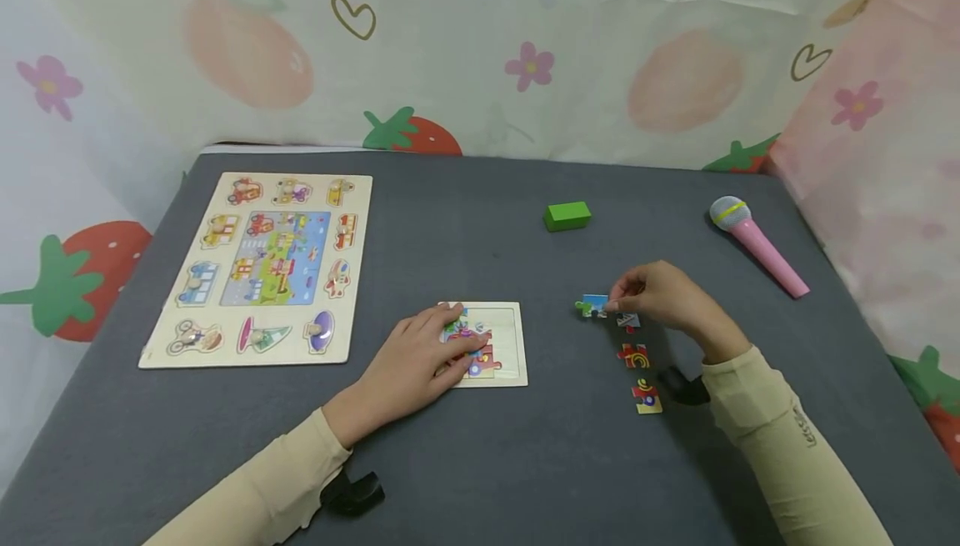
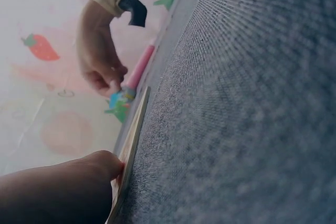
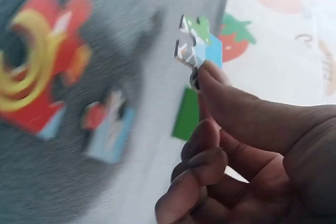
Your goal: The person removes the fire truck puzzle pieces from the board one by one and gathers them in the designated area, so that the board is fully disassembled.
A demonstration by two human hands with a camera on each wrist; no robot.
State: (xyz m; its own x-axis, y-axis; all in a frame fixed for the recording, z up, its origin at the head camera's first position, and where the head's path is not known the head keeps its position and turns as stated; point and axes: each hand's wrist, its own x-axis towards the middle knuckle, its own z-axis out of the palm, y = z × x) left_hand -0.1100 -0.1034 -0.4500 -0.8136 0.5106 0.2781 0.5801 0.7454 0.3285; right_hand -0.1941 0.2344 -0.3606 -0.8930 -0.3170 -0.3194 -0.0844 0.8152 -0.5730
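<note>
My right hand (image 1: 663, 300) pinches a blue and green jigsaw piece (image 1: 595, 305) between thumb and forefinger, held above the table. In the right wrist view that piece (image 3: 202, 45) shows its cut-out tabs, and the other fingers curl beneath the thumb. My left hand (image 1: 408, 363) rests with spread fingers on a small wooden puzzle tray (image 1: 512, 338), partly covering several fitted pieces (image 1: 480, 360). The thumb (image 2: 107, 163) meets the tray's edge in the left wrist view. Loose on the cloth near my right hand lie a blue and grey piece (image 1: 628, 323), a red and yellow piece (image 1: 635, 356) and another red piece (image 1: 647, 397).
A large wooden peg puzzle board (image 1: 356, 271) with vehicle pictures lies at the left. Behind the tray stands a green block (image 1: 567, 216). At the right back lies a pink toy microphone (image 1: 765, 250). A printed curtain (image 1: 480, 71) hangs behind the grey table (image 1: 480, 463).
</note>
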